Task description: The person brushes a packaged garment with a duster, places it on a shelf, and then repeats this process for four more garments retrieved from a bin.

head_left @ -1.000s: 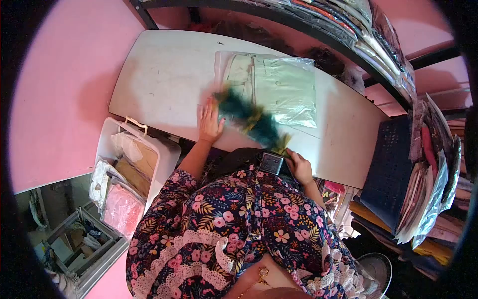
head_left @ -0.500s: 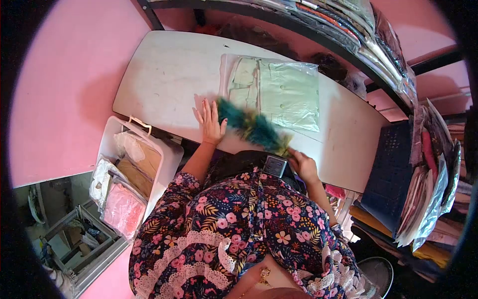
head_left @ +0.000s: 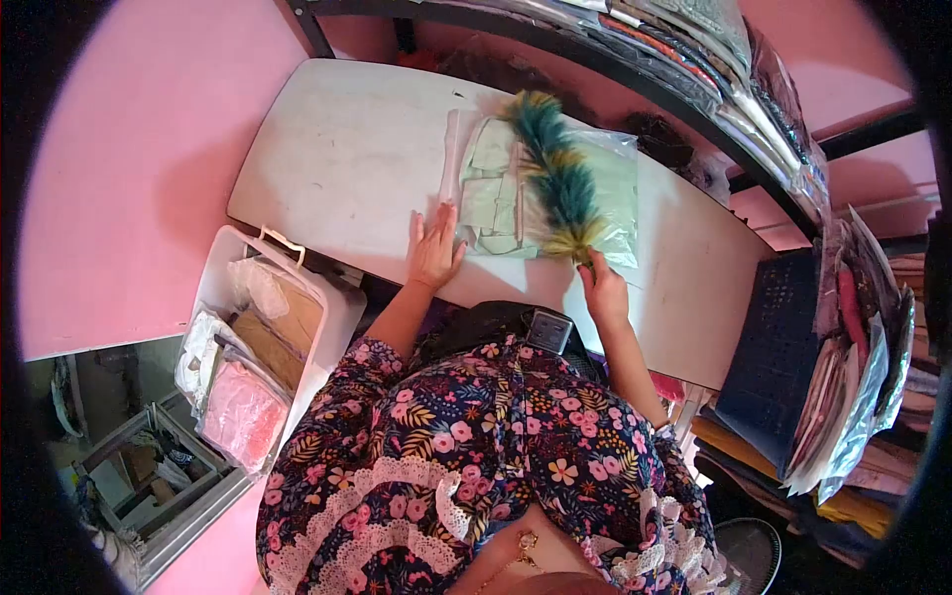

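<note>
1. right hand [head_left: 602, 288] has its fingers pinching the handle end of a teal and yellow feather duster [head_left: 555, 174], whose plumes lie across a bagged pale green garment [head_left: 516, 198].
2. left hand [head_left: 434, 248] lies flat, fingers spread, on the white counter [head_left: 337, 149], touching the bag's near corner.
3. the duster looks light and soft; the firm handle is the place to grip.
4. the plastic bag looks slippery and limp.

Feather duster [head_left: 556, 178] swung from beside left hand [head_left: 434, 250] up over bagged garment [head_left: 540, 188]; right hand [head_left: 601, 290] advanced onto counter [head_left: 337, 149].
</note>
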A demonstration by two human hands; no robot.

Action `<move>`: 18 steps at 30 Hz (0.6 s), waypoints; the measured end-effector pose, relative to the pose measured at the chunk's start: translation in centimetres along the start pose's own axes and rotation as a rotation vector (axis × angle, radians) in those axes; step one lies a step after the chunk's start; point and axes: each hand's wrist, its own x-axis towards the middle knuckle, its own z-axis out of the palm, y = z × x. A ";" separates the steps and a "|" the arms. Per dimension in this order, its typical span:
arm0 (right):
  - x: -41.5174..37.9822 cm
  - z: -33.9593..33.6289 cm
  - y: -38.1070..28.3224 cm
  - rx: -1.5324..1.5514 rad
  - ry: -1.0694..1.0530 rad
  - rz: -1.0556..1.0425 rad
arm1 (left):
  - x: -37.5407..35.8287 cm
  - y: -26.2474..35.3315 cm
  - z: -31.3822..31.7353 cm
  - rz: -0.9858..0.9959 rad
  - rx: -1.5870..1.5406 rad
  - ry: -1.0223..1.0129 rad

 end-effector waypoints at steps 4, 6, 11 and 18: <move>0.7 -0.3 -0.5 -0.088 -0.184 -0.172 | 0.2 -0.4 0.6 -0.019 0.090 -0.165; 1.5 -1.2 -1.4 -0.171 -0.212 -0.156 | 0.1 -0.2 0.4 0.000 0.060 -0.096; 4.2 0.3 -2.1 -0.174 -0.065 0.026 | 0.3 0.3 0.0 0.001 0.074 -0.033; 4.3 0.7 -3.0 -0.198 -0.208 -0.112 | 0.6 0.4 -0.1 -0.107 0.213 -0.319</move>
